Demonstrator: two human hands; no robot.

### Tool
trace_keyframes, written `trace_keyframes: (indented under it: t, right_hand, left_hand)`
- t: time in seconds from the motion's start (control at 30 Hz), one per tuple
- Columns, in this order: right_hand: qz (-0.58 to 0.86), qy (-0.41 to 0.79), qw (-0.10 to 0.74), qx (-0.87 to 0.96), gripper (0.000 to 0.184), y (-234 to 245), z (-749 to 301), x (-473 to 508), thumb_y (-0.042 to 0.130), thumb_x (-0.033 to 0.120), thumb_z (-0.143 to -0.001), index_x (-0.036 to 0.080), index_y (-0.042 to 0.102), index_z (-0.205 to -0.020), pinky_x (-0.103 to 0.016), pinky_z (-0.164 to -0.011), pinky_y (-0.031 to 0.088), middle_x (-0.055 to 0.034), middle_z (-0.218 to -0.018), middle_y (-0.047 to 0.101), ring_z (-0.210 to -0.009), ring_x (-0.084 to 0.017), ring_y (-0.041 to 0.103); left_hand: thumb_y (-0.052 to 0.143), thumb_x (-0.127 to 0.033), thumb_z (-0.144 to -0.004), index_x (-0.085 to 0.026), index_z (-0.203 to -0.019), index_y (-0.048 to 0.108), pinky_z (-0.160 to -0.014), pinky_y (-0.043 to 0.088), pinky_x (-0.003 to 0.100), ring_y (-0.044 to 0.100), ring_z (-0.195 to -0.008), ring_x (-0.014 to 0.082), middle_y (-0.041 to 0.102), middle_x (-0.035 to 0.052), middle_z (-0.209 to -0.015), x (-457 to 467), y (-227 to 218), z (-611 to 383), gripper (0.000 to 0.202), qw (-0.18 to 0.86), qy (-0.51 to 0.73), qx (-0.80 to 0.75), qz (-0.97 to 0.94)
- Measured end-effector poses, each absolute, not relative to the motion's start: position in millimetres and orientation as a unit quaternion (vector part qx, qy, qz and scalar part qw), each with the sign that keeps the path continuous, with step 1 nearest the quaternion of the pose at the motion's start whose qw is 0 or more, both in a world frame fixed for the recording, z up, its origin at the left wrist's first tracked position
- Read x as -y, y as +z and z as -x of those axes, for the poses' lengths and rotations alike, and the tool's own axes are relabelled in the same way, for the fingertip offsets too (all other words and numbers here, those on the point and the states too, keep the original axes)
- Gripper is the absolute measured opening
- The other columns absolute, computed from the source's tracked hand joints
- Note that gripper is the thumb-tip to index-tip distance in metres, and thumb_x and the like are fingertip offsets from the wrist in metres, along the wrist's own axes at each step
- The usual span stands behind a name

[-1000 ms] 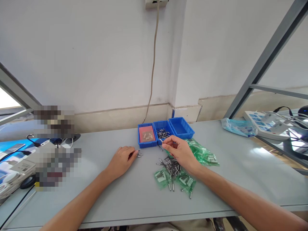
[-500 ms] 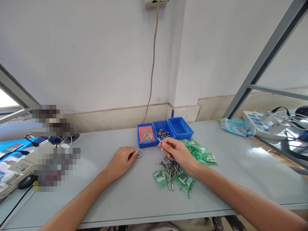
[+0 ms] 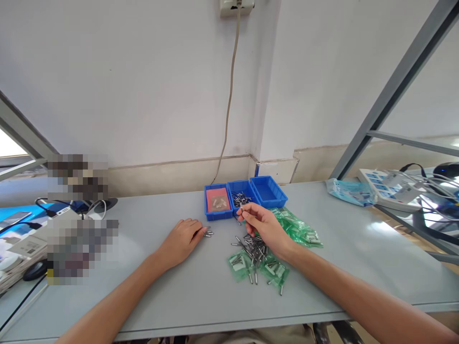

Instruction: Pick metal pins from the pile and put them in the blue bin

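My right hand [image 3: 264,228] is raised over a heap of metal pins [image 3: 255,248], with thumb and index finger pinched on a small metal pin [image 3: 241,209] in front of the blue trays. On the tabletop, to the left, rests my left hand [image 3: 183,240], palm down with its fingers lying loosely. A few loose pins [image 3: 208,233] lie right at its thumb tip; the palm side is hidden. Small green bags [image 3: 239,265] with pins inside lie at the near side of the heap. More green plastic bags [image 3: 300,230] lie beyond my right wrist.
Three blue trays stand by the wall: a left tray [image 3: 218,216] with a pink sheet and a small clear bag, a middle one with pins [image 3: 241,198], and a bare right one [image 3: 268,190]. Power strips, cables and a blue plastic packet [image 3: 351,192] lie at the sides.
The pin in my right fingers has tipped and shows less than before. My right hand has barely shifted, and my left hand stays in place. The view has moved slightly.
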State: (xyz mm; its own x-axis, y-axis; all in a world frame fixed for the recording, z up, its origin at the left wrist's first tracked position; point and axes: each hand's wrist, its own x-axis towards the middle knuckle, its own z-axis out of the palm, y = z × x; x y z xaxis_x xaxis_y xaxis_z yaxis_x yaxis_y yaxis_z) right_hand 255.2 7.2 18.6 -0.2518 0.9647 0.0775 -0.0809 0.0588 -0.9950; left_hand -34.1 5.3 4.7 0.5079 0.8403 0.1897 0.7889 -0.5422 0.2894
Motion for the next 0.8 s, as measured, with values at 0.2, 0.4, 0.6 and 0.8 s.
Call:
trace_keyframes:
  t: [0.2,0.4,0.6,0.8]
  right_hand:
    - [0.412,0.51,0.485,0.579,0.026,18.8,-253.7,-4.9,0.07,0.048,-0.092,0.024,0.068,-0.103,-0.029,-0.057,0.045,-0.0014,-0.095,0.067,-0.063,-0.013,0.056]
    - [0.417,0.459,0.492,0.612,0.021,15.2,-254.7,-6.1,0.072,0.044,-0.092,0.025,0.072,-0.101,-0.029,-0.057,0.045,-0.0007,-0.087,0.066,-0.065,-0.014,0.056]
    - [0.43,0.431,0.504,0.612,0.02,12.6,-256.6,-7.2,0.075,0.042,-0.09,0.024,0.071,-0.098,-0.028,-0.057,0.042,-0.001,-0.08,0.063,-0.069,-0.016,0.053]
    - [0.435,0.427,0.5,0.615,0.023,15.7,-256.7,-6.6,0.076,0.044,-0.089,0.023,0.071,-0.098,-0.028,-0.057,0.041,-0.0016,-0.081,0.064,-0.069,-0.016,0.053]
  left_hand:
    - [0.033,-0.042,-0.113,-0.02,-0.082,0.052,-0.078,0.037,0.035,0.053,-0.079,0.0215,0.06,0.002,-0.08,-6.5,1.4,34.5,0.042,0.08,0.164,-0.462,-0.868]
    - [0.032,-0.043,-0.113,-0.02,-0.082,0.051,-0.078,0.039,0.035,0.052,-0.079,0.0212,0.059,0.002,-0.081,-6.3,-1.4,34.8,0.042,0.079,0.167,-0.454,-0.871]
    - [0.032,-0.043,-0.112,-0.021,-0.085,0.054,-0.078,0.04,0.036,0.052,-0.08,0.0218,0.06,0.0027,-0.082,-6.5,-1.1,35.8,0.042,0.091,0.175,-0.445,-0.874]
    - [0.029,-0.04,-0.113,-0.021,-0.088,0.054,-0.081,0.04,0.037,0.053,-0.082,0.0223,0.062,0.0033,-0.088,-6.0,0.1,36.3,0.04,0.104,0.176,-0.444,-0.873]
